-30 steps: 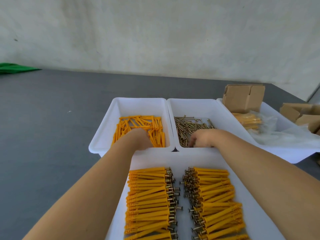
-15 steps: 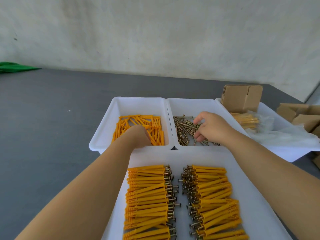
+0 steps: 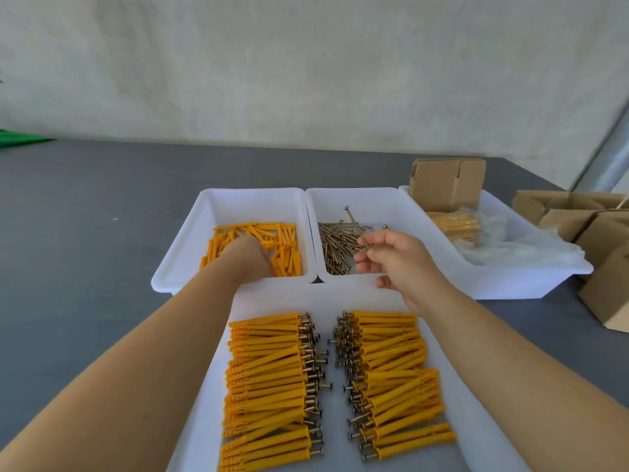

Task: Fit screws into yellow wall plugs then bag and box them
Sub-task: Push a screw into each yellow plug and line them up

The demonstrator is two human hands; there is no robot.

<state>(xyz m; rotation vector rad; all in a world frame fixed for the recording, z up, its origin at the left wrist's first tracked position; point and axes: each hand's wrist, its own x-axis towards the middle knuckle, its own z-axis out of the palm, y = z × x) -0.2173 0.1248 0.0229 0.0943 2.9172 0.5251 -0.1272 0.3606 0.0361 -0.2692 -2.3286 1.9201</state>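
On the grey surface (image 3: 85, 206), the near tray (image 3: 340, 294) is crowded with two rows of filled plugs (image 3: 269, 369), so a hasty drop could scatter them. The left hand (image 3: 252, 255) reaches into the loose plugs (image 3: 286, 240), its fingers hidden, and might snag several. The right hand (image 3: 394, 257) pinches one screw (image 3: 366, 245) above the screw bin (image 3: 354, 199), a light hold that could slip.

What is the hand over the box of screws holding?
The right hand pinches one screw between thumb and fingertips, with the grip around its middle, above the screw bin. Whether the left hand holds a plug cannot be told.
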